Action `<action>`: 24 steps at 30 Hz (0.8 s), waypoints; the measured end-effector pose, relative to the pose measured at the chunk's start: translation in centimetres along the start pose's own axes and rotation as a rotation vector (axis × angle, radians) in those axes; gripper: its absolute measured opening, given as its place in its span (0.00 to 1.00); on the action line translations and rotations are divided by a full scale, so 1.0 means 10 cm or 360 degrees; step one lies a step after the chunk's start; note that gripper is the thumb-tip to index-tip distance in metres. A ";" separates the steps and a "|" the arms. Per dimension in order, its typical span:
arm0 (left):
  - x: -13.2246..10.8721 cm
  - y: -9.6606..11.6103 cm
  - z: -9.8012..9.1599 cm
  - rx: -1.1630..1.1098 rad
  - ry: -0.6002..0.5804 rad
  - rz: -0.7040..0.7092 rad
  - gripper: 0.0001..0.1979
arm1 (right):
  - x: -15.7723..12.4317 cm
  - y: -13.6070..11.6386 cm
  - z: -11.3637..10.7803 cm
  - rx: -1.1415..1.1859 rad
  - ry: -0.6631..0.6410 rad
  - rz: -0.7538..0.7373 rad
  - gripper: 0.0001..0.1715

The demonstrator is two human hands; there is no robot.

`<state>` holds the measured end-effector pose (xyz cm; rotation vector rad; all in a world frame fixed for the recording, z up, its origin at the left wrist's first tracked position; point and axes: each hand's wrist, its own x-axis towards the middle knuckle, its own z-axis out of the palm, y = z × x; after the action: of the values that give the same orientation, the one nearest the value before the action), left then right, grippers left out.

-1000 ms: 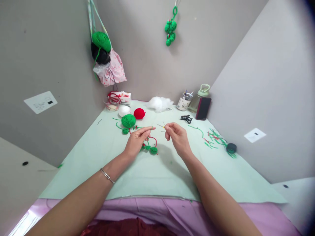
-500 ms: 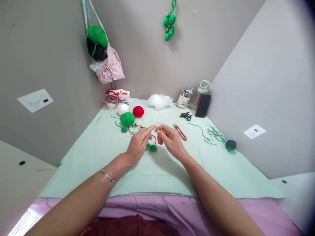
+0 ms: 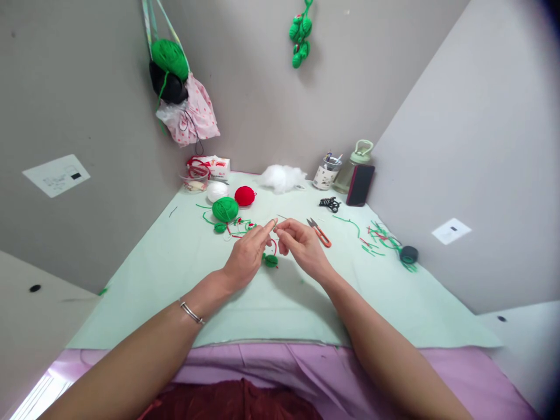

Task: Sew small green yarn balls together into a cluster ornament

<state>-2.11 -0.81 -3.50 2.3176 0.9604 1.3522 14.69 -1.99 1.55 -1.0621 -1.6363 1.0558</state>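
Note:
My left hand [image 3: 247, 252] is above the middle of the table, fingers pressed together, index finger stretched toward the right hand. A tiny greenish bit shows at its fingertip, too small to name. My right hand [image 3: 301, 242] faces it with thumb and fingers pinched; what lies in the pinch is hidden. Below and between the hands is a small green knitted or crocheted piece [image 3: 271, 261] with red yarn [image 3: 276, 246] curving above it. Beyond the left hand are small green-and-red yarn pieces [image 3: 240, 221] and a green yarn ball [image 3: 225, 209]. Orange-handled thread snips [image 3: 319, 232] lie right of the right hand.
A red yarn ball [image 3: 245, 196], a white yarn ball [image 3: 217, 191] and white stuffing [image 3: 282, 178] lie toward the back. A pen cup [image 3: 324, 177], bottle [image 3: 345, 175], phone [image 3: 361, 185] and black hair clip [image 3: 329, 204] stand or lie back right. Yarn scraps [image 3: 380, 236] and black tape [image 3: 409, 254] lie right.
The fingertips of my two hands have come slightly closer, the right fingers now nearly touching the left fingertip. The whole view has shifted a little; the things on the table stay put.

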 end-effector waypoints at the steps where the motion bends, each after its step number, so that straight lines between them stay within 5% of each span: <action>1: 0.00 0.00 0.00 0.0005 -0.0010 -0.0005 0.24 | 0.00 0.00 0.00 -0.0006 0.0000 -0.0001 0.13; 24: 0.04 0.05 -0.02 0.0406 0.0079 -0.0093 0.19 | 0.06 0.15 0.03 -0.0231 0.0099 -0.0015 0.10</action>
<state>-1.93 -0.95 -2.91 2.4240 1.2732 1.3380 14.51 -1.07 0.14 -1.1693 -1.6858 0.8998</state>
